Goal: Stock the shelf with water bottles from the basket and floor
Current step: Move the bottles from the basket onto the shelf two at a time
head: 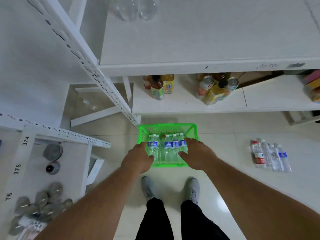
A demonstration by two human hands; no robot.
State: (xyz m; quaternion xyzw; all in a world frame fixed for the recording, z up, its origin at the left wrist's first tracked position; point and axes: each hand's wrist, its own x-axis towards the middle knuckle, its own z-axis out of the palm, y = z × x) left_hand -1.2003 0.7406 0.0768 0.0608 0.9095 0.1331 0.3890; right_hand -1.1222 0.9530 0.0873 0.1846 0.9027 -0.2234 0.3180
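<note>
A green plastic basket (190,129) stands on the floor by the shelf foot, with several blue-labelled water bottles (168,146) lying in it. My left hand (136,158) hovers over the basket's left side, fingers spread, holding nothing. Over the right side my right hand (199,155) is spread the same way, fingertips near a bottle; whether they touch it I cannot tell. Several more water bottles (270,155) lie on the floor to the right. The wide white shelf (199,42) above carries two clear bottles (136,7) at its back.
The lower shelf (187,105) holds juice and tea bottles (158,87) and cans (218,87). A slotted white upright (97,73) runs diagonally at left. Grey cans (39,203) sit on a left shelf. My shoes (149,187) stand just behind the basket.
</note>
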